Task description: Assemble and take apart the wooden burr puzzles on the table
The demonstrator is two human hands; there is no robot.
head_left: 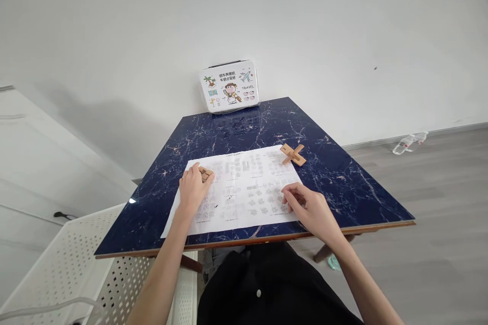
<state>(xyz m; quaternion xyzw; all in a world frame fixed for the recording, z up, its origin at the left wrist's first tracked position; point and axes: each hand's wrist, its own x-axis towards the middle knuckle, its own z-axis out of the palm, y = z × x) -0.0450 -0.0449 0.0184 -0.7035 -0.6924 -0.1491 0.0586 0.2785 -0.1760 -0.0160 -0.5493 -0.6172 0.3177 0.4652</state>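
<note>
My left hand (191,188) rests on the left part of a printed sheet (236,203), its fingers curled over small light-brown wooden puzzle pieces (206,173). The hand partly covers these pieces, so their full shape is hidden. Over the sheet's right edge is my right hand (307,205), loosely bent, with no object visible in its fingers. A cross-shaped wooden puzzle (293,155), marked with a 2, sits at the sheet's upper right corner, beyond my right hand and apart from it. Rows of faint grey diagrams cover the paper.
The dark blue marbled table (267,127) has a white cartoon-printed case (230,87) leaning on the wall at its far edge. A white perforated rack (76,249) stands at the left. Plastic bottles (404,144) lie on the floor at the right.
</note>
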